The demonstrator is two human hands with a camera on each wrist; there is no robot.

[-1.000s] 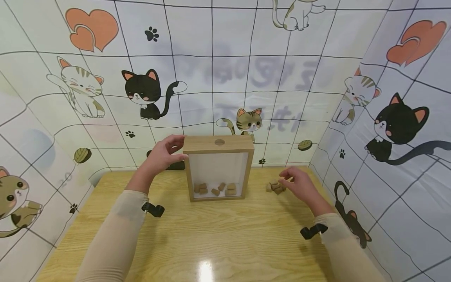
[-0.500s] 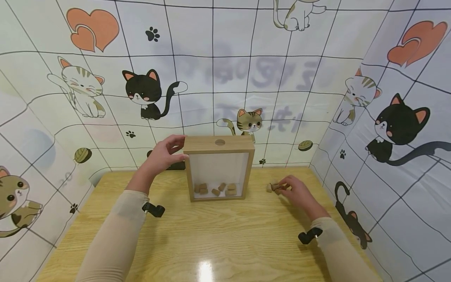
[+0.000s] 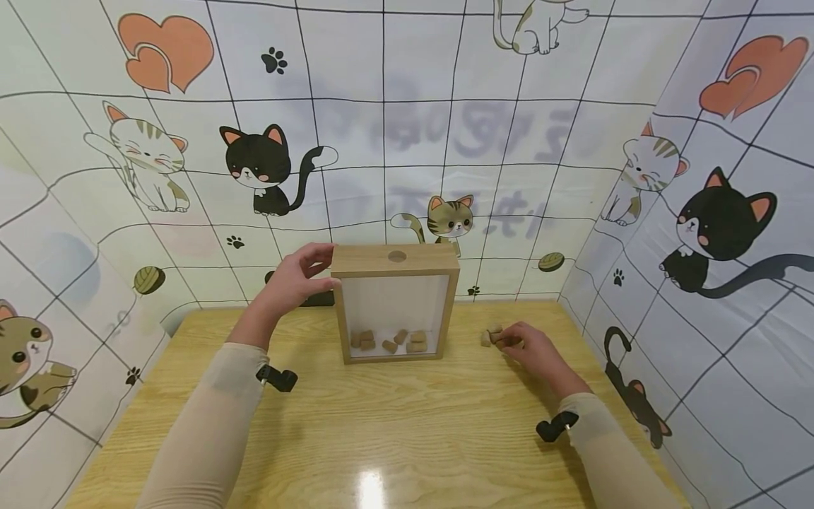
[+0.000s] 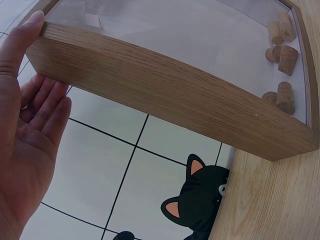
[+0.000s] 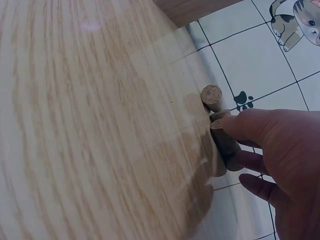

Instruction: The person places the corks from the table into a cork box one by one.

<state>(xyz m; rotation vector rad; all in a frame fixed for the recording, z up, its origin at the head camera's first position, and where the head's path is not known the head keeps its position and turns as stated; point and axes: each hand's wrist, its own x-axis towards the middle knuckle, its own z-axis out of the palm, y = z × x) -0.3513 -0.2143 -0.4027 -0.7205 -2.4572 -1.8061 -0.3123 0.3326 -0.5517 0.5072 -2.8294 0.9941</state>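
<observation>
My left hand [image 3: 294, 284] holds the upper left corner of a wooden box [image 3: 362, 263], thumb on the front edge and fingers behind it. This shallow box stands upright, with a clear front pane, a white back and a round hole [image 3: 397, 256] in its top. Several corks [image 3: 416, 342] lie at its bottom, seen also as corks [image 4: 286, 60] in the left wrist view. To the right of the box, my right hand [image 3: 535, 351] pinches a cork [image 5: 225, 142] between thumb and fingers at a small pile. Another cork [image 5: 212, 97] lies just beyond it; the hand partly hides the pile.
The wooden table [image 3: 381, 424] reaches back to a white cloth wall [image 3: 356, 134] printed with cats and grid lines. More of this cloth rises at both sides. Each wrist wears a small black camera [image 3: 277, 378].
My right hand has moved slightly left and down onto the cork pile, its fingers closing around a cork. My left hand and the box have stayed in place.
</observation>
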